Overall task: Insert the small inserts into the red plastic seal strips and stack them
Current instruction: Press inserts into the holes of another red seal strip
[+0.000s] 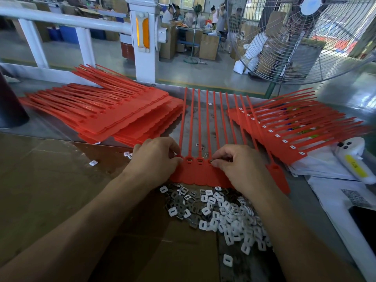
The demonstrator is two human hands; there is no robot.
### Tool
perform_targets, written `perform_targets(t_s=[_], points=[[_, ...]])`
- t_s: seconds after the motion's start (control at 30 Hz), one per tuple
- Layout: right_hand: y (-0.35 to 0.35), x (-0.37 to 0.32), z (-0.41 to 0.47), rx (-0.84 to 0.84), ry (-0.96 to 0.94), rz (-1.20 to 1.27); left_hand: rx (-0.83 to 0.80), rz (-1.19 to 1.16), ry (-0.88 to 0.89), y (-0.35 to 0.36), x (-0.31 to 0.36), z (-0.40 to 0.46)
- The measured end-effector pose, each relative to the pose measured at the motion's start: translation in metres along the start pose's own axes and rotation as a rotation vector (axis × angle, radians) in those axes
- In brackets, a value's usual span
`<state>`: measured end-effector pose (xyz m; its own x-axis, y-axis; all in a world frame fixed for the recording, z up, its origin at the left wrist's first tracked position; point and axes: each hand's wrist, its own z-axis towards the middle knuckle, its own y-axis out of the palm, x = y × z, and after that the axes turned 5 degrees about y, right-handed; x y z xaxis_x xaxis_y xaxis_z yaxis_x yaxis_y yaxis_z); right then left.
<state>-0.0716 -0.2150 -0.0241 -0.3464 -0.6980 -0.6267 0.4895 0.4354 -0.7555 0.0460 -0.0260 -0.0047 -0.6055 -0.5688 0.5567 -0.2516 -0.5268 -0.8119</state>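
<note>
A red seal strip sheet [200, 176] lies flat in front of me, its long tails pointing away. My left hand [154, 157] pinches the sheet's left end near the first socket. My right hand [240, 165] pinches a small insert at a socket in the middle of the row. Two sockets between the hands show inserts seated. A loose pile of white and metal inserts [221, 212] lies just below the sheet, between my forearms. A stack of red sheets [114, 115] rests at the left. Another stack [295, 129], its sockets filled with white inserts, rests at the right.
Brown cardboard [50, 190] covers the table's near left. A white handheld device with a yellow label [354, 161] and white papers lie at the right, a dark phone [364, 218] beyond them. A large floor fan [305, 37] and a white railing [67, 21] stand behind the table.
</note>
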Motion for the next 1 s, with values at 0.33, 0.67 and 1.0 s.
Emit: perform_targets(t_s=[0.33, 0.67, 1.0], points=[[-0.001, 0.0, 0.003, -0.052, 0.019, -0.026, -0.014, 0.003, 0.008, 0.001, -0.001, 0.0], [-0.005, 0.0, -0.002, -0.068, -0.014, -0.01, -0.03, -0.021, -0.002, 0.0, -0.001, -0.001], [-0.003, -0.033, -0.025, -0.425, -0.248, 0.017, -0.018, -0.027, -0.004, 0.0, -0.001, 0.0]])
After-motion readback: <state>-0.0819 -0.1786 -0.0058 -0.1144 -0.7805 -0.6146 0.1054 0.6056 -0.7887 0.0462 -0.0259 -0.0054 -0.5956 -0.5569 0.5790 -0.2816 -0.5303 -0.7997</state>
